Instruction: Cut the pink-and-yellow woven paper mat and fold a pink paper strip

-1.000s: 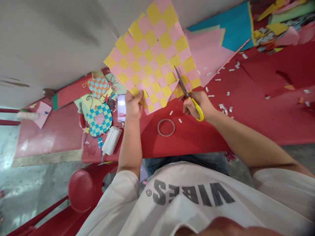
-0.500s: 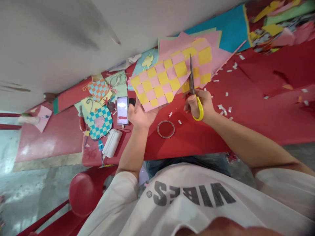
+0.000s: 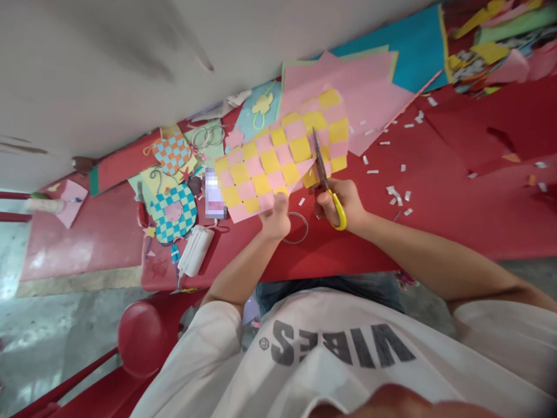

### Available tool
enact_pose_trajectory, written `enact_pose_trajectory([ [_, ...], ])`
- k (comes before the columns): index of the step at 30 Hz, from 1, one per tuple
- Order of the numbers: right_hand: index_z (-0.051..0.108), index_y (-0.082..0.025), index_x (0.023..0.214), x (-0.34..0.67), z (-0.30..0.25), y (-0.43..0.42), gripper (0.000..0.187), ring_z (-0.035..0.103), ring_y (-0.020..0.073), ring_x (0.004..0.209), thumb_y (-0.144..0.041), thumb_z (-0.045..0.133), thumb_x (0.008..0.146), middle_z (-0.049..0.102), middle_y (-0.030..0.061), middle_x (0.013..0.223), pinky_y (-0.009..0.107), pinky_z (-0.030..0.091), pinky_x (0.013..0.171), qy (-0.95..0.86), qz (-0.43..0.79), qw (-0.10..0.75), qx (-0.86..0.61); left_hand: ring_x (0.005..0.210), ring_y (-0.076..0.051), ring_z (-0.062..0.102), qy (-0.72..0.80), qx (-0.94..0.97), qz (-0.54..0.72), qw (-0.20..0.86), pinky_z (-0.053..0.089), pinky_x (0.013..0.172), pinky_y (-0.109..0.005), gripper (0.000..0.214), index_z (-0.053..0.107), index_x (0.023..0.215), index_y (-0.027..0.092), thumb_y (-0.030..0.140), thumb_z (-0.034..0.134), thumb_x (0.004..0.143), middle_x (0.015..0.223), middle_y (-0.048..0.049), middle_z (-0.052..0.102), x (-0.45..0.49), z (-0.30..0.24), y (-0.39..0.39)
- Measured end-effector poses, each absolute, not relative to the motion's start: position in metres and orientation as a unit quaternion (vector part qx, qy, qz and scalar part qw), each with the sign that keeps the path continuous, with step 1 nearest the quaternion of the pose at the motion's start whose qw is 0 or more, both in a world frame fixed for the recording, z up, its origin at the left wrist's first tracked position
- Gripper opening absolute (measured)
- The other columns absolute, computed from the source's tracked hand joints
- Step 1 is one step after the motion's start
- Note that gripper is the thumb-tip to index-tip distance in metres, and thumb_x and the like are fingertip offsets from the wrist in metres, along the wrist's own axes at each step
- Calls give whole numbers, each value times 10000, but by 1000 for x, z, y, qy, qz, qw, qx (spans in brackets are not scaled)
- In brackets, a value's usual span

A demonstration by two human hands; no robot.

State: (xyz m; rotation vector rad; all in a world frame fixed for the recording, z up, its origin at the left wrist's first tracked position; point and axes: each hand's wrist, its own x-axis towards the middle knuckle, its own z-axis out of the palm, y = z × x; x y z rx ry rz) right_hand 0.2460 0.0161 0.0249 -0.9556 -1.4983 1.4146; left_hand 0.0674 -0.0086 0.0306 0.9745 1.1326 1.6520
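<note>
Pinching the near edge of the pink-and-yellow woven paper sheet [image 3: 278, 154] in the left hand [image 3: 275, 217], sheet spreading ahead of it, and clenching yellow-handled scissors [image 3: 324, 174] in the right hand [image 3: 337, 203], blades across the sheet, above the red tabletop [image 3: 478, 220].

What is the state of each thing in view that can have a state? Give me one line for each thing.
Left hand: pinching the sheet's lower edge.
Right hand: gripping the scissors.
Woven pink-and-yellow paper sheet: held up, cut at its lower edge.
Scissors: blades lying across the sheet.
Thin ring: lying flat.
Phone: lying down, screen blurred.
Paper scraps: scattered on the red table.

Red table [image 3: 478, 223] strewn with paper snippets [image 3: 394, 194]
</note>
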Motion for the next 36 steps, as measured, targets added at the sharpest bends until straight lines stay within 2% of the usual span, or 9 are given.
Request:
enact_pose_trajectory([
  [2,696,-196,927,245,23,15,789,638,188,465,-974,682,799,636,12,552,305,481,439,-607,567,403,-384,1769,-271,231,459,328,748,349,345,1440,-485,662,676,1461,412,752,746,898,1726,44,544,70,44,-2],
  [5,684,-199,910,244,23,14,800,676,202,496,-987,686,774,648,22,577,305,509,451,-618,570,380,-386,1754,-283,281,443,309,766,349,439,1384,-491,630,623,1534,396,593,746,948,1741,27,533,65,61,10],
  [7,676,-200,911,244,25,14,793,677,201,488,-980,700,770,646,20,580,307,523,452,-614,577,371,-389,1734,-298,331,457,307,753,361,483,1347,-503,622,617,1542,379,564,731,959,1719,5,563,57,66,15],
  [12,670,-198,915,244,30,18,745,695,198,485,-916,789,758,677,24,595,300,573,466,-602,613,338,-383,1733,-303,336,455,312,745,375,488,1340,-559,563,685,1445,371,612,750,939,1670,-27,615,39,63,18],
  [16,662,-197,950,247,24,21,745,836,273,731,-921,749,796,806,111,797,332,690,642,-607,660,296,-329,1761,-287,258,444,328,745,374,402,1405,-537,645,650,1498,379,620,778,913,1715,0,568,31,58,26],
  [19,643,-198,1016,249,17,22,784,866,316,871,-956,680,816,844,158,933,361,719,726,-604,686,274,-298,1769,-282,228,447,338,738,376,364,1425,-525,689,598,1564,385,607,761,931,1746,14,531,24,54,33],
  [23,611,-194,1064,252,13,23,838,872,340,903,-994,622,813,849,190,1010,388,727,738,-608,700,245,-284,1751,-301,282,442,348,720,406,387,1406,-534,723,568,1608,381,636,736,952,1716,-11,569,15,49,38],
  [27,597,-212,1085,253,14,25,855,867,362,1012,-1012,625,787,850,198,1091,411,733,829,-604,708,240,-277,1712,-306,382,452,346,703,426,418,1378,-520,696,574,1613,375,674,667,991,1664,-36,627,6,48,41],
  [36,677,-188,1091,258,17,29,836,870,326,883,-976,665,812,855,169,985,389,725,741,-620,702,212,-280,1610,-339,542,442,298,702,472,480,1322,-523,644,691,1482,280,644,736,952,1534,-115,724,-3,52,46],
])
